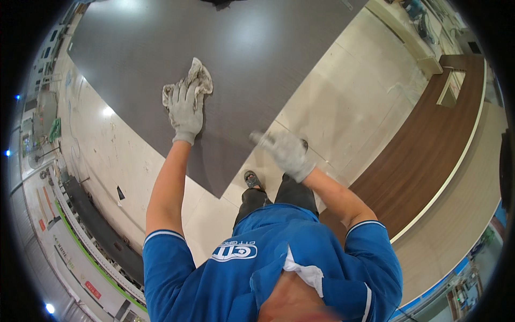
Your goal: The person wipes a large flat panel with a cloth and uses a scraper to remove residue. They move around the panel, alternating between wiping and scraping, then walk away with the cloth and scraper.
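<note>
My left hand [185, 111], in a light grey work glove, presses a stained whitish rag [199, 77] onto a large dark grey board [236, 64]. The rag bunches around and beyond the fingers, which are stretched forward over it. My right hand [287, 153], gloved alike, hangs apart from the board beside its right edge. Its fingers are stretched out to the left and partly blurred, and I see nothing in them.
A long brown wood-grain panel [413, 145] with a rectangular cutout lies at the right, beside a paler panel [456, 209]. Light tiled floor [332, 96] shows between it and the board. Machinery [80, 257] with a green edge stands at the left. A dark object [220, 2] touches the top edge.
</note>
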The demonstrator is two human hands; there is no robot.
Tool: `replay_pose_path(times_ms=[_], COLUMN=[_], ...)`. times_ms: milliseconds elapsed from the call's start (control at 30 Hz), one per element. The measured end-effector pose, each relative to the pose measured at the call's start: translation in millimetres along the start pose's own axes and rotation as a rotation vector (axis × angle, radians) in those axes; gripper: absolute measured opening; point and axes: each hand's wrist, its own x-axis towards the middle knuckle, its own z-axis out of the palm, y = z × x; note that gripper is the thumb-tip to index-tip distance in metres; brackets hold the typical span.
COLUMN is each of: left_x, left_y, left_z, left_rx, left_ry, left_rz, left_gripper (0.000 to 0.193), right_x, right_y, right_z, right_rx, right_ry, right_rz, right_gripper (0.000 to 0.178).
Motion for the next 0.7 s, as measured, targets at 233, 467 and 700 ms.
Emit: replay_pose_path(times_ms=[233,467,700], left_x=[2,-57,-108], left_y=[1,-7,-10], left_z=[5,-16,-27], left_rx=[-0.038,-0.016,-0.040], left_ry=[0.040,0.037,0.100], left_rz=[-0.043,-0.073,-0.056], left_gripper=[0.037,0.038,0.037], right_x=[-38,-44,-41], right_y=[-14,-103,-101], right_z=[52,-6,-28], right_rx=[0.504,0.505,0.201], right_ry=[-0.212,-0.144,-0.736], right_rz=[0.350,0.076,0.082], right_gripper=[0.032,0.027,0.024])
